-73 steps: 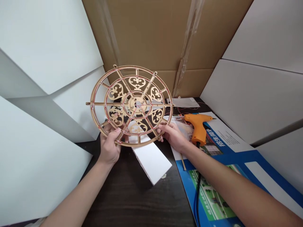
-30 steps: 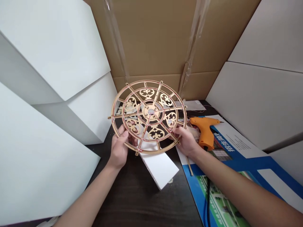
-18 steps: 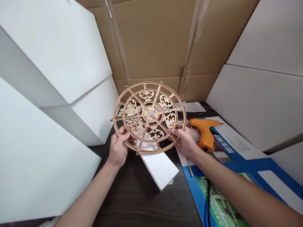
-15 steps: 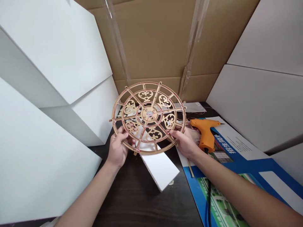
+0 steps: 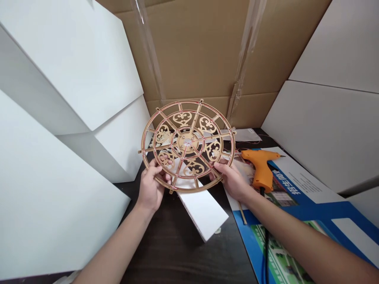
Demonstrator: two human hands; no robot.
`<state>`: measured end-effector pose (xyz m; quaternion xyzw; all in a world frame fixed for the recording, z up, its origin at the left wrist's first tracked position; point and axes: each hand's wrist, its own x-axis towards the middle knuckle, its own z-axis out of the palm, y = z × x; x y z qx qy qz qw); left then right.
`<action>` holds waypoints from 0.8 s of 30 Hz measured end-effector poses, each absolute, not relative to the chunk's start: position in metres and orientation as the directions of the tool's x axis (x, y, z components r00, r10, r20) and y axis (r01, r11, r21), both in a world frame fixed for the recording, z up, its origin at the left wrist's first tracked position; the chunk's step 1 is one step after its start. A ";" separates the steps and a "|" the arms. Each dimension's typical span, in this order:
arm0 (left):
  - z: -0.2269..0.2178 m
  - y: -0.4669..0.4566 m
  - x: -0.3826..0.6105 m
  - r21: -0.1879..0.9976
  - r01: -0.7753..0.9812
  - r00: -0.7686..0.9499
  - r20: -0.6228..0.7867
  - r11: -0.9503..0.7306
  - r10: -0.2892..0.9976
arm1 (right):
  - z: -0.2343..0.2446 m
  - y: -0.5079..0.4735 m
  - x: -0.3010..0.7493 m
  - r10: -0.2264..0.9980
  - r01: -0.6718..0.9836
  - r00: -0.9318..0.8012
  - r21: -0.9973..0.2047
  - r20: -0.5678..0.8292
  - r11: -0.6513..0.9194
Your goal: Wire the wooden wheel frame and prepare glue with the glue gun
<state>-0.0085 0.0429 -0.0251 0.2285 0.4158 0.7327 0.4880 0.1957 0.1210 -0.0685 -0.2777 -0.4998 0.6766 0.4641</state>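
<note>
A round gold openwork wheel (image 5: 188,144) with spokes, heart-shaped scrollwork and thin red wire along its ribs is held up above the dark table (image 5: 174,248), tilted toward me. My left hand (image 5: 151,186) grips its lower left rim, thumb on top. At the lower right rim my right hand (image 5: 232,180) pinches the frame. A white foam block (image 5: 203,207) lies on the table just under the wheel.
An orange glue gun (image 5: 260,163) with a black cord rests on a blue printed sheet (image 5: 296,209) at the right. White foam boards (image 5: 59,118) lean at left and right, with a brown cardboard box (image 5: 201,51) behind. A thin wooden stick (image 5: 242,215) lies by the sheet.
The wheel has come down from higher up and shifted right, nearer the table, and turned slightly in my hands. Both hands keep hold of its lower rim.
</note>
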 end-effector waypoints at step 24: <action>-0.029 0.033 -0.001 0.834 -0.484 -0.049 0.278 -0.266 0.959 | -0.066 0.120 0.195 0.740 -0.345 -0.663 -0.923 0.113 -0.169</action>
